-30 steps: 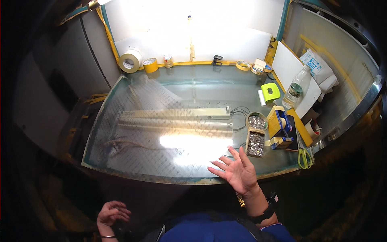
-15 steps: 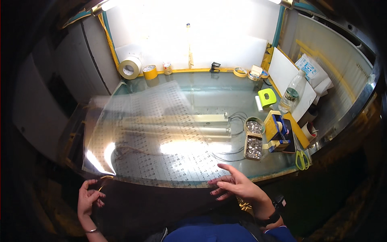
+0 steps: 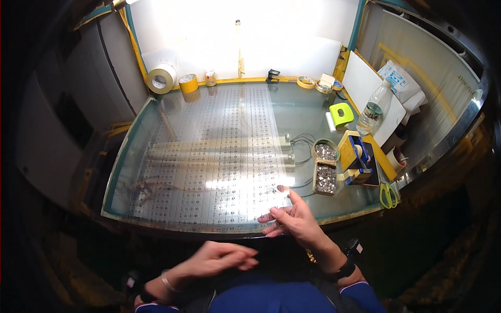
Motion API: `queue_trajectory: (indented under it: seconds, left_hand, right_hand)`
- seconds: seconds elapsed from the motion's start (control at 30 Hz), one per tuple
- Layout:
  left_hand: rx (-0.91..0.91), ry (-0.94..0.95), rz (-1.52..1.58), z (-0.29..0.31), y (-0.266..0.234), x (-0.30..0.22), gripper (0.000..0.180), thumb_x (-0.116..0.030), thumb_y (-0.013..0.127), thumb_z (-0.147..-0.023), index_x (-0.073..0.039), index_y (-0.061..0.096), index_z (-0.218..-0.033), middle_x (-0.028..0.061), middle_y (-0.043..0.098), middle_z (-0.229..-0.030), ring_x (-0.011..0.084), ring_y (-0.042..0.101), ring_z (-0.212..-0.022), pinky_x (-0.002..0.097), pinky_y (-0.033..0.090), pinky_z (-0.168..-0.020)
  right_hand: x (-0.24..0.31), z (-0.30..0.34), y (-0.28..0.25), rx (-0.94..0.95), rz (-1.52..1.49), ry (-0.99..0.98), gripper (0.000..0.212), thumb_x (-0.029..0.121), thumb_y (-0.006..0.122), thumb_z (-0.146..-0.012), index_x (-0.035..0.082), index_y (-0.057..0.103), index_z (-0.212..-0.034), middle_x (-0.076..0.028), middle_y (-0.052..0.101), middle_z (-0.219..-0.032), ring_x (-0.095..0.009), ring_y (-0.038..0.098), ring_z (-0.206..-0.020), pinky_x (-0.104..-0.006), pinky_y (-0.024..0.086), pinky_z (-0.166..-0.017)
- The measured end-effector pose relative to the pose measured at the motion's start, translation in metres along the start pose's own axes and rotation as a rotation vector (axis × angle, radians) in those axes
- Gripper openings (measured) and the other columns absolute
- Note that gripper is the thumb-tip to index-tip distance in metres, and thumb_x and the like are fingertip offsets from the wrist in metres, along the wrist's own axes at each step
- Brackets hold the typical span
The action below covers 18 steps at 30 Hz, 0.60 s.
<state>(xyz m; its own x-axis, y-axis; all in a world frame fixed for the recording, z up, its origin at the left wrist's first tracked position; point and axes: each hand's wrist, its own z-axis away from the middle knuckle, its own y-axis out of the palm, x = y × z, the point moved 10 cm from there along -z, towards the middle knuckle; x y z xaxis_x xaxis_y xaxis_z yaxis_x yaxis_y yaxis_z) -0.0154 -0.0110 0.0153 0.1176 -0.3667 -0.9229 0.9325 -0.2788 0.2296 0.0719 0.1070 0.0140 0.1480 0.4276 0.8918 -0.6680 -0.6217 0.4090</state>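
A clear film sheet printed with rows of small dark marks (image 3: 198, 172) lies over the left and middle of the glass-topped table (image 3: 302, 117). My right hand (image 3: 297, 218) is over the table's front edge, beside the sheet's near right part. Its fingers are apart, with the index finger stretched forward, and I see nothing held in it. Closer to my body, my left hand (image 3: 216, 258) is in front of the table, palm side hidden and fingers smeared by motion. Whether it holds anything cannot be made out.
To the right stand two small tubs of silvery pieces (image 3: 326, 177), a tape dispenser (image 3: 352, 151), green-handled scissors (image 3: 388, 195), a lime-green hole punch (image 3: 341, 115) and a water bottle (image 3: 372, 112). Tape rolls (image 3: 188, 83) and a black clip (image 3: 273, 75) line the back edge.
The film sheet was slanted and curled up at its near left; now it lies flat and straighter, farther back. My left hand has come from the left corner toward my body. My right hand moved slightly forward.
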Motion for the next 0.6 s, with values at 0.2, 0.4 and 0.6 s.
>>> queue_trajectory:
  seconds: [0.2,0.4,0.6]
  left_hand:
    - [-0.073,0.340,0.635,-0.059,0.022,0.005,0.053,-0.033,0.048,-0.092,0.001,0.037,-0.131,0.0194,0.048,-0.126,0.0257,0.051,-0.113,0.0378,0.042,-0.095]
    - [-0.484,0.269,0.611,-0.061,-0.009,0.027,0.017,-0.015,0.058,-0.088,0.001,0.062,-0.084,0.0160,0.066,-0.087,0.0184,0.065,-0.073,0.0264,0.053,-0.065]
    - [-0.435,0.258,0.652,-0.066,-0.008,0.018,0.015,-0.018,0.056,-0.089,-0.003,0.055,-0.094,0.0118,0.062,-0.090,0.0171,0.062,-0.078,0.0287,0.053,-0.070]
  right_hand:
    - [0.003,0.019,-0.015,-0.008,0.184,0.071,0.066,0.022,0.051,-0.092,0.003,0.010,-0.140,-0.020,0.062,-0.087,-0.021,0.064,-0.064,-0.0276,0.052,-0.056]
    - [0.108,0.043,-0.095,-0.746,1.310,-0.542,0.010,0.009,0.063,-0.076,0.005,0.068,-0.083,-0.013,0.062,-0.078,-0.029,0.060,-0.074,-0.0349,0.047,-0.067]
    - [0.095,0.022,-0.123,-0.699,1.377,-0.353,0.012,0.012,0.069,-0.071,0.008,0.069,-0.082,-0.012,0.059,-0.085,-0.029,0.054,-0.089,-0.0367,0.043,-0.078]
